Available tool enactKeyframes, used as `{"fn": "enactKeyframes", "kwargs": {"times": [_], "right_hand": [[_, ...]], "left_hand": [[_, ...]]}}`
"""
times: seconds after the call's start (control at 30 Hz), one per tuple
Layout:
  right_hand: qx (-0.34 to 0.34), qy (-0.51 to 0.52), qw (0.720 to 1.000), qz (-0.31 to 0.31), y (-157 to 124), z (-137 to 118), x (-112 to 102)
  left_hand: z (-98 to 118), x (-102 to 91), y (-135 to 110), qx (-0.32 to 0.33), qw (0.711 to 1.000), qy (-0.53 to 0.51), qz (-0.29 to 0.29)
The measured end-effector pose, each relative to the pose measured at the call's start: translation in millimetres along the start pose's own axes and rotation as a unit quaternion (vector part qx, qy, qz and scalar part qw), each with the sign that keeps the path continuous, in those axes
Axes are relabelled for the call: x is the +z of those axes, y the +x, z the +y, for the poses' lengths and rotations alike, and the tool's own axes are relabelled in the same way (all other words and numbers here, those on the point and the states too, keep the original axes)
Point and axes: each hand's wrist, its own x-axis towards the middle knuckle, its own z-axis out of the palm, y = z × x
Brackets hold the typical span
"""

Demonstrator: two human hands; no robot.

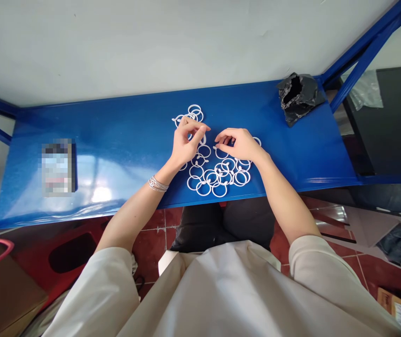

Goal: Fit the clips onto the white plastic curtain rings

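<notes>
Many thin white plastic rings, each with a small tab, lie on the blue table. My left hand (pixel 187 140) is over the left side of the rings, thumb and index finger brought together in a pinch. Whatever is between those fingertips is too small to make out; a white ring (pixel 204 139) shows just below the thumb. My right hand (pixel 241 142) hovers palm down over the right side, its fingers loosely curled and the thumb apart. Close under its fingertips lies another ring (pixel 222 155). Behind my left hand sits a small group of rings (pixel 195 106), and nearer me a larger overlapping cluster (pixel 211 178).
The blue tabletop (pixel 126 126) meets a pale wall. At the back right stands a crumpled black plastic bag (pixel 300 100), its mouth open. A blurred-out rectangular object (pixel 58 168) lies at the left. Blue metal posts (pixel 358 65) frame both ends.
</notes>
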Motion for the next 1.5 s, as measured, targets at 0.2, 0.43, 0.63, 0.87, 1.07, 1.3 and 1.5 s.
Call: {"fn": "enactKeyframes", "kwargs": {"times": [0.2, 0.43, 0.63, 0.87, 1.07, 1.3, 1.5], "right_hand": [[0.028, -0.051, 0.997, -0.044, -2, -3, -4], [0.034, -0.064, 0.996, -0.057, -1, -3, -5], [0.022, -0.090, 0.993, -0.077, 0, -1, -5], [0.010, -0.079, 0.996, -0.048, -1, -1, -2], [0.011, -0.046, 0.999, -0.003, -2, -3, -2], [-0.014, -0.032, 0.997, 0.072, -1, -1, 0], [-0.033, -0.039, 0.995, 0.083, 0, 0, 1]], "left_hand": [[-15, -22.1, 14, -0.022, 0.991, 0.103, 0.085], [-35, -34.1, 20, -0.034, 0.979, 0.187, 0.077], [-40, -35.7, 18, -0.043, 0.968, 0.244, 0.037], [-41, -34.5, 17, -0.028, 0.953, 0.300, 0.029], [-41, -35.4, 17, -0.030, 0.948, 0.315, 0.034], [-36, -33.7, 16, -0.004, 0.949, 0.315, 0.025], [-6, -18.9, 7, 0.069, 0.955, 0.275, -0.091]]}}
